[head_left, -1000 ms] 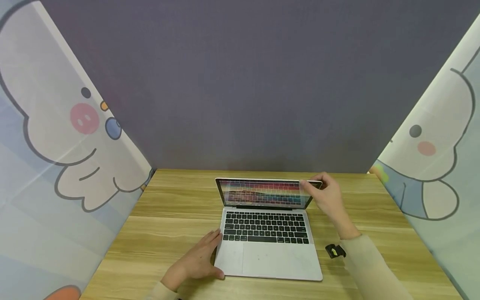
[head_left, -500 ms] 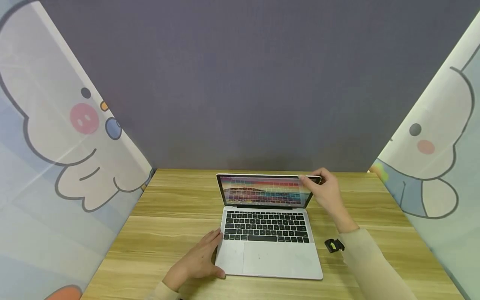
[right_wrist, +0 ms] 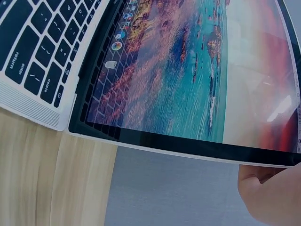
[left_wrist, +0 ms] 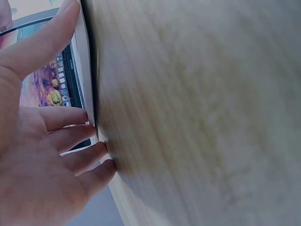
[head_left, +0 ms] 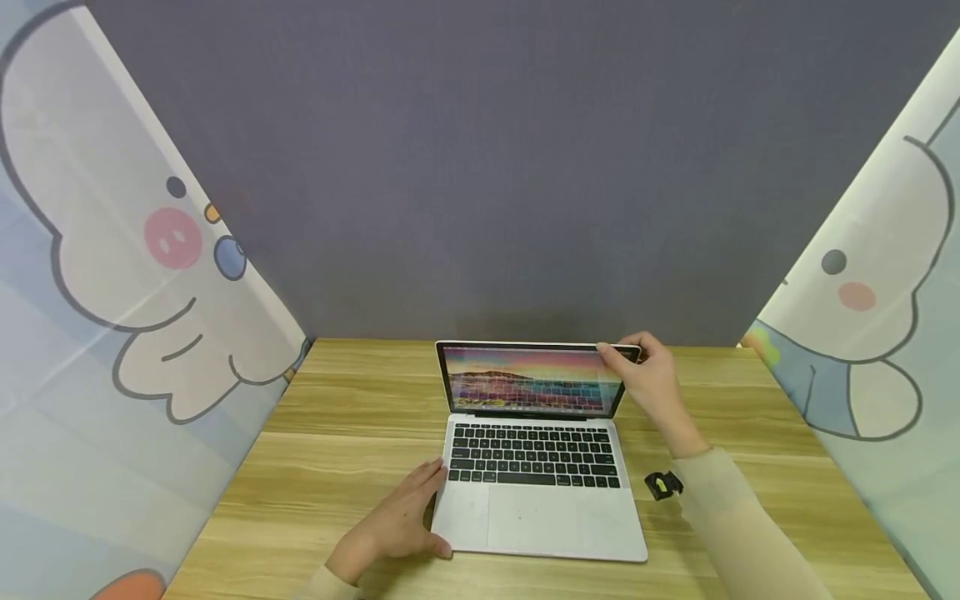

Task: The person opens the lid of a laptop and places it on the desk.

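Observation:
A silver laptop (head_left: 547, 525) with black keys lies on the wooden table, its lid raised and its screen (head_left: 525, 379) lit with a colourful sea-and-rock picture. At the lid's upper right corner my right hand (head_left: 654, 385) pinches the edge, thumb in front and fingers behind; in the right wrist view part of that hand (right_wrist: 273, 193) shows beyond the lid's side. My left hand (head_left: 397, 518) rests by the laptop's left front corner, thumb at the front edge and fingertips against the left side. Its fingers (left_wrist: 70, 134) are fairly straight in the left wrist view.
The wooden table (head_left: 337, 417) reaches back to a dark grey panel (head_left: 487, 167). Cartoon-printed sheets (head_left: 97, 333) stand along both sides. A small black piece (head_left: 663, 485) with a yellow-green mark sits by the right sleeve.
The right hand has tilted the lid further back and up, so more of the screen shows. The left hand has stayed at the laptop's front left corner.

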The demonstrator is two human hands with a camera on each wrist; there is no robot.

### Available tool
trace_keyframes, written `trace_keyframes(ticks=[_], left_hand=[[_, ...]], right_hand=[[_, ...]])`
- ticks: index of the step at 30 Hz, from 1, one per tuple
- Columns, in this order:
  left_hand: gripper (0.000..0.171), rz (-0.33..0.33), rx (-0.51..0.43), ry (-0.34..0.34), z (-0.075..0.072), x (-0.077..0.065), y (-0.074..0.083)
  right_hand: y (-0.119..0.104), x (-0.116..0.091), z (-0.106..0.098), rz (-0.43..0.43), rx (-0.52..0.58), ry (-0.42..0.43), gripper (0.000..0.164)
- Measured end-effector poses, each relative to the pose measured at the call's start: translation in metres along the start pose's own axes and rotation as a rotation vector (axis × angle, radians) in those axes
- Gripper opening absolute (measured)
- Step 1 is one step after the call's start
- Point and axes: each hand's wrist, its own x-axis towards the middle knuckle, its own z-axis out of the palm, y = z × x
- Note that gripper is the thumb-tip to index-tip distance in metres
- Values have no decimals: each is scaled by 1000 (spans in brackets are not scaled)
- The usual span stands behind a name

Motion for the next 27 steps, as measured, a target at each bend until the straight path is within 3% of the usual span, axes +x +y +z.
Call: trace_keyframes(ticks=[27], left_hand=[[122, -13, -15, -12, 2, 2, -2]], right_hand=[[1, 22, 11, 88, -28, 38, 43]])
